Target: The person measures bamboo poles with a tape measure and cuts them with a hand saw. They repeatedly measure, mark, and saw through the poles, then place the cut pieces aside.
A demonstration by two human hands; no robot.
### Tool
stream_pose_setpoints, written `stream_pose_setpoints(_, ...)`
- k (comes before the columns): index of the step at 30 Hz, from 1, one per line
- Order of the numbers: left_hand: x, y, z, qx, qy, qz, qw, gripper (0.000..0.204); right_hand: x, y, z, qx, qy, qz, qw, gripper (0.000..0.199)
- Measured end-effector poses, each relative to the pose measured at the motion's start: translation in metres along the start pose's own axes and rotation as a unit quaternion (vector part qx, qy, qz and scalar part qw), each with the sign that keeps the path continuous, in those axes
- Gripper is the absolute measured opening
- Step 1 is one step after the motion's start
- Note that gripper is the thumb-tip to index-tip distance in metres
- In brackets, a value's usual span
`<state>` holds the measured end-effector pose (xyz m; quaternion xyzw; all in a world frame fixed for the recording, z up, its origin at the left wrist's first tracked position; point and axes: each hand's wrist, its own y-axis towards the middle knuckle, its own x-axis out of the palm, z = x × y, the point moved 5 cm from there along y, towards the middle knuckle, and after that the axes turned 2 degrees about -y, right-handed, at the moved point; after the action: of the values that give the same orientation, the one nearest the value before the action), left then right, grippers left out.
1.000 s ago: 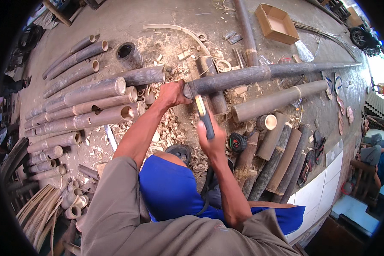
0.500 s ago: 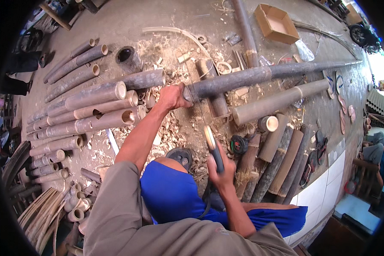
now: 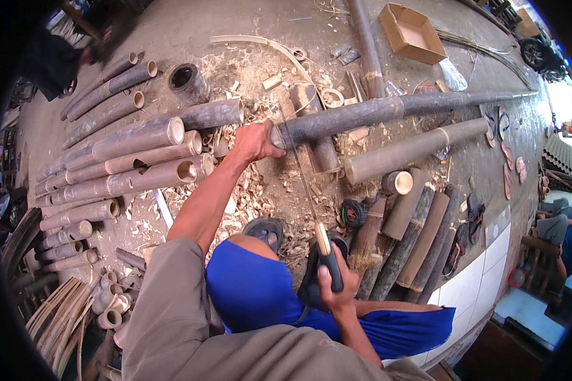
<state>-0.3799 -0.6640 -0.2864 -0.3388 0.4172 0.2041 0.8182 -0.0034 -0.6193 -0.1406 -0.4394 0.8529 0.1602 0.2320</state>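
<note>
Head view: the cut end of a long dark bamboo pole (image 3: 388, 109) is gripped by the left hand (image 3: 255, 141). A handsaw (image 3: 327, 257) is clenched by its dark handle in the right hand (image 3: 334, 289), its thin blade running up to the pole's gripped end. Cut bamboo sections (image 3: 117, 162) are stacked left of the pole, wood chips (image 3: 248, 190) scattered below it, a cardboard box (image 3: 412, 33) above it.

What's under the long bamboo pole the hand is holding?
A shorter bamboo piece lies crosswise under the long bamboo pole, with wood chips on the ground. The left hand hides the pole's end.
</note>
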Motion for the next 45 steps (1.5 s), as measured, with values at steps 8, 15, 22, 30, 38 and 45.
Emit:
stream_pose_setpoints(8, 0.005, 0.008, 0.012, 0.014, 0.004, 0.014, 1.0, 0.081, 0.072, 0.134, 0.023, 0.087, 0.047, -0.027, 0.995, 0.059)
stream_pose_setpoints(15, 0.003, 0.0, 0.002, -0.002, 0.022, -0.003, 1.0, 0.083, 0.007, 0.011, 0.006, -0.015, -0.014, -0.007, 1.0, 0.059)
stream_pose_setpoints(22, 0.012, 0.001, 0.018, 0.027, 0.003, 0.009, 1.0, 0.079, 0.076, 0.135, 0.032, 0.092, 0.071, 0.018, 0.993, 0.05)
stream_pose_setpoints(30, 0.007, 0.0, 0.0, 0.026, 0.009, 0.039, 0.999, 0.075, 0.026, 0.027, 0.021, 0.042, -0.02, -0.027, 0.999, 0.06)
stream_pose_setpoints(38, 0.002, 0.004, -0.002, 0.014, 0.01, 0.021, 1.0, 0.077, 0.038, 0.047, 0.02, 0.082, 0.009, -0.044, 0.996, 0.062)
stream_pose_setpoints(45, 0.014, 0.007, 0.004, 0.045, 0.039, 0.053, 0.997, 0.082, 0.058, 0.1, 0.038, 0.042, 0.001, -0.026, 0.999, 0.056)
